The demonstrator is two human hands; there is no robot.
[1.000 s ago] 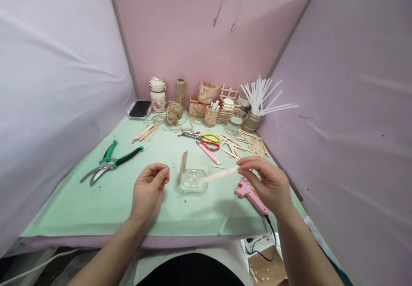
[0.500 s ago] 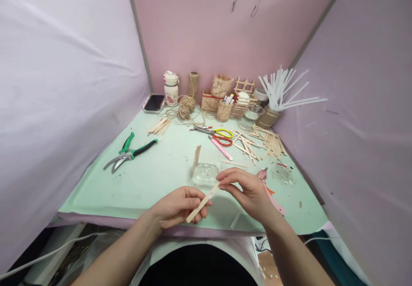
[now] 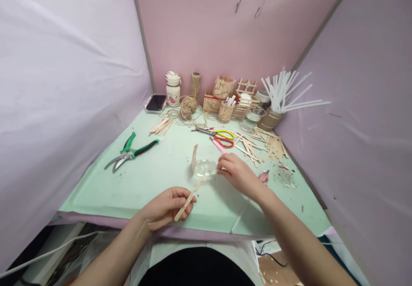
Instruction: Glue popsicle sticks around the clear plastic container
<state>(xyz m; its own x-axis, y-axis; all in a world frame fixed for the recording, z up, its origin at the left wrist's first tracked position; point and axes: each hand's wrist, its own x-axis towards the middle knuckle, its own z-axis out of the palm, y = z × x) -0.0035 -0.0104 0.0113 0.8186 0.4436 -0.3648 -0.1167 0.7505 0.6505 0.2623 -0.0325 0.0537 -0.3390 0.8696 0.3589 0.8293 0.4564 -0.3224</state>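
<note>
My left hand (image 3: 165,208) is closed on a wooden craft stick (image 3: 188,199) near the front edge of the mint-green table mat (image 3: 128,183); the stick slants up toward a clear plastic dish (image 3: 204,169). An upright wooden piece (image 3: 194,158) stands at the dish's left side. My right hand (image 3: 236,175) rests at the right side of the dish, fingers curled against its rim; what they hold, if anything, is hidden. A pink glue gun (image 3: 264,177) lies just right of that wrist, mostly covered.
Green-handled pruners (image 3: 130,151) lie at left. Yellow and red scissors (image 3: 219,136), a pink knife (image 3: 217,145) and scattered wooden sticks (image 3: 260,144) lie behind the dish. Twine (image 3: 188,106), a phone (image 3: 156,103), a bottle, craft holders and white sticks in a jar (image 3: 273,116) line the back.
My right hand passed the stick to my left hand, let go and moved forward to the dish. My left hand drew back slightly with the stick.
</note>
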